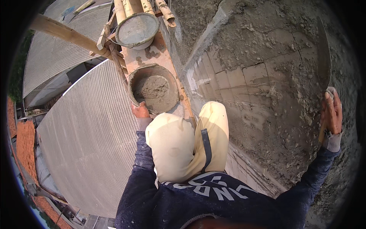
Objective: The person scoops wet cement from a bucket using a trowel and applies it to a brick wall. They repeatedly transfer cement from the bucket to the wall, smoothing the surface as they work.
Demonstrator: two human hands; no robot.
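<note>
While up on the plank (142,57), right hand (332,112) wrapped around trowel (324,57); left hand (140,111) gripping mortar bucket (154,89) rim.

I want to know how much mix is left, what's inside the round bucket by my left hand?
The round grey bucket holds a lumpy mound of wet grey mortar. Its bottom is covered by the mortar.

We see bright, hazy daylight with soft shadows. Fisheye bending curves the edges, and black vignetting rings our frame.
</note>
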